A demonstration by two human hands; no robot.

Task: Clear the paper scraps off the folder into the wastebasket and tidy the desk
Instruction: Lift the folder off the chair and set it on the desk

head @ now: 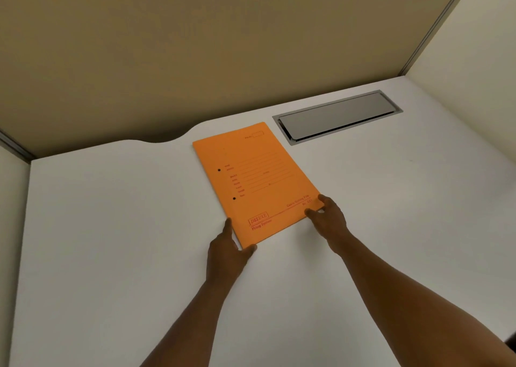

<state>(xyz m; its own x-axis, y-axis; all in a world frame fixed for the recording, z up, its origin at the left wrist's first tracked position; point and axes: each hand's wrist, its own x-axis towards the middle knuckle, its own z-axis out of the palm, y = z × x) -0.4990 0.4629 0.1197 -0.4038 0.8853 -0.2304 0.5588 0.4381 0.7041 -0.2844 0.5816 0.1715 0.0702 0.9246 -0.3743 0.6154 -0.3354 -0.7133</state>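
Note:
An orange paper folder (255, 179) with red print and two punched holes lies flat on the white desk (111, 227), turned a little clockwise. My left hand (226, 250) pinches its near left corner, thumb and forefinger on either side of the corner. My right hand (328, 217) grips its near right corner the same way. No paper scraps show on the folder or on the desk. No wastebasket is in view.
A grey metal cable-tray lid (336, 116) is set into the desk just right of the folder's far end. Beige partition walls (195, 45) close off the back, and a cream panel (474, 59) stands at the right.

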